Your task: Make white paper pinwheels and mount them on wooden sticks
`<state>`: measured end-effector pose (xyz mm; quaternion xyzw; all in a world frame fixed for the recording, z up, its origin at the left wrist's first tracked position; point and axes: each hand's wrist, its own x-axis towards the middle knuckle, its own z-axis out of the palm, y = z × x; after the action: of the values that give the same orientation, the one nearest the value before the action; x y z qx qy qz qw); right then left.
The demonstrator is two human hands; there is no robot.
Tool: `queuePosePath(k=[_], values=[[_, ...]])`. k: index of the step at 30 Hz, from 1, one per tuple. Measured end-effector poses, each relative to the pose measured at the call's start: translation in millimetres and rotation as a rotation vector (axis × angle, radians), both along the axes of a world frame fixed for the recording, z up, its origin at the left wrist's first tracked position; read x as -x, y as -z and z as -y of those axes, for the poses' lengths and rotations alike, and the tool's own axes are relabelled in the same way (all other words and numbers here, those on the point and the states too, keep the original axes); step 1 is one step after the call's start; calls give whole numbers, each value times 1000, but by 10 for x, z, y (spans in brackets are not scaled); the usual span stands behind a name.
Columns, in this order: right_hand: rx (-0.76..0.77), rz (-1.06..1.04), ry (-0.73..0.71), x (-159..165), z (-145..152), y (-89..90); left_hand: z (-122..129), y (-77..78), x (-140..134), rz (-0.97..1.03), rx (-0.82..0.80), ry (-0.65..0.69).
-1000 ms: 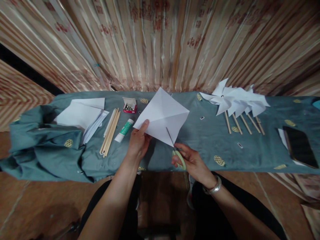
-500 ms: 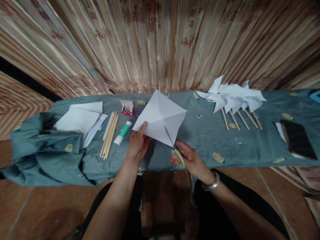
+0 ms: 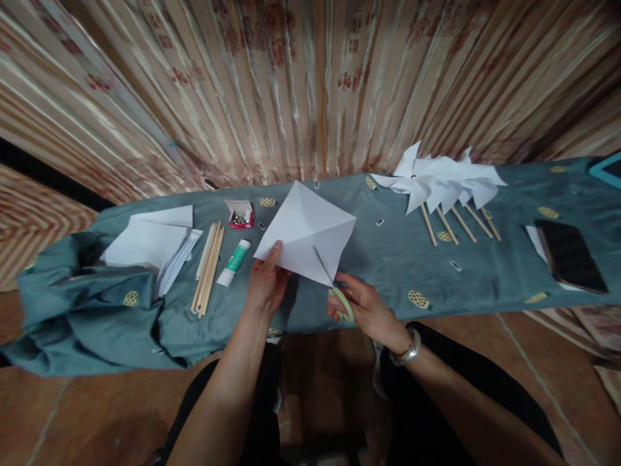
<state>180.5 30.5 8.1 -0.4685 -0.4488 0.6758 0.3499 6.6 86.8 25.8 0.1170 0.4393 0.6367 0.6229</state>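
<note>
We see a white sheet (image 3: 315,223) of paper held just above the cloth-covered counter (image 3: 388,272), in front of the body and turned like a diamond, with faint creases meeting near its middle. Its left corner is pinched by our left hand (image 3: 268,281), thumb flat on top and the other fingers curled underneath. Over the near corner lies a blade of the scissors (image 3: 345,304), whose pale green handle is gripped in the curled fingers of our right hand (image 3: 366,304). From that hand the paper lies ahead and to the left, and the scissors' long axis runs the same way, up the crease from the near corner toward the centre. The right hand is the nearer one to that corner; whether the second blade sits below the paper, we cannot tell.

Just left of the sheet we have a glue stick (image 3: 235,261), then a bundle of wooden sticks (image 3: 208,268), with a small red box (image 3: 240,217) of metal pieces behind. Farther left is a pile of white paper (image 3: 148,239). Well to the right, paper pinwheels (image 3: 439,184) overlap in a row, and beyond them rests a dark phone (image 3: 572,255).
</note>
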Motion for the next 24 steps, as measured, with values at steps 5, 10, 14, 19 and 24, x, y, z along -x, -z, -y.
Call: queuePosePath(k=[5, 10, 14, 19, 24], values=[[24, -11, 12, -5, -5, -10, -6, 24, -7, -3, 7, -12], [-2, -8, -5, -21, -9, -30, -3, 24, -20, 25, 16, -10], [-16, -5, -17, -23, -3, -26, -18, 30, -15, 27, 15, -23], [-27, 15, -30, -13, 15, -29, -35, 57, -7, 35, 18, -58], [-55, 67, -32, 11, 33, -62, -38, 57, -24, 28, 31, -76]])
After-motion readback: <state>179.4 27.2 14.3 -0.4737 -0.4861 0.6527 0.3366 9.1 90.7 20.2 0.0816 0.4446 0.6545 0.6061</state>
